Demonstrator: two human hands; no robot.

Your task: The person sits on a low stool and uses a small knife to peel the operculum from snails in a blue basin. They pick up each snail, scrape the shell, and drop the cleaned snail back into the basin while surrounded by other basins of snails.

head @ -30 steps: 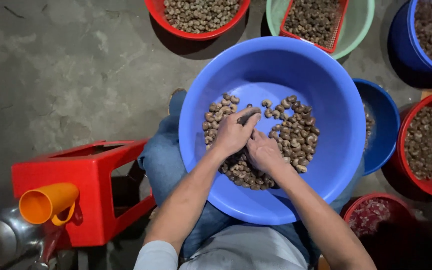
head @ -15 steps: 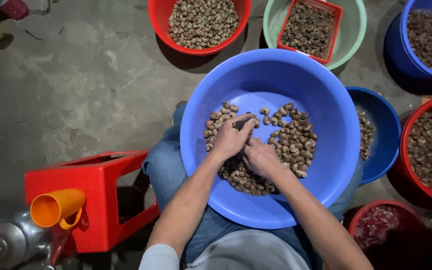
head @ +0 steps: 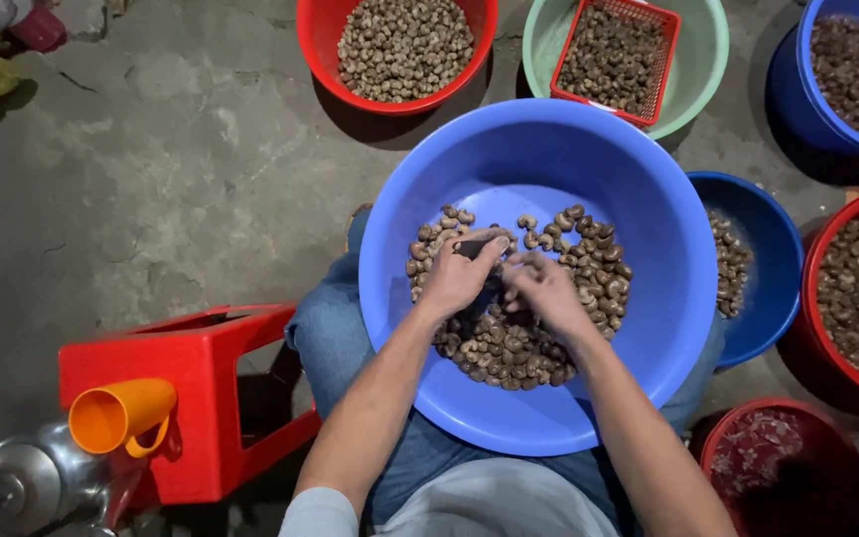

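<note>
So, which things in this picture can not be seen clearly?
- Head view: what the left hand pinches; a dark piece shows at its fingertips, too small to identify.
- The right hand is blurred; whether it holds anything cannot be told.
- Nuts under both hands in the blue basin are covered.
- The metal object at bottom left is cut by the edge.
- The red bucket at bottom right lies in shadow.

I was looking at a nut-sorting workshop: a bare concrete floor (head: 151, 149) crowded with plastic basins (head: 549, 149) of nuts (head: 405, 45), plus a red stool (head: 201, 398).
</note>
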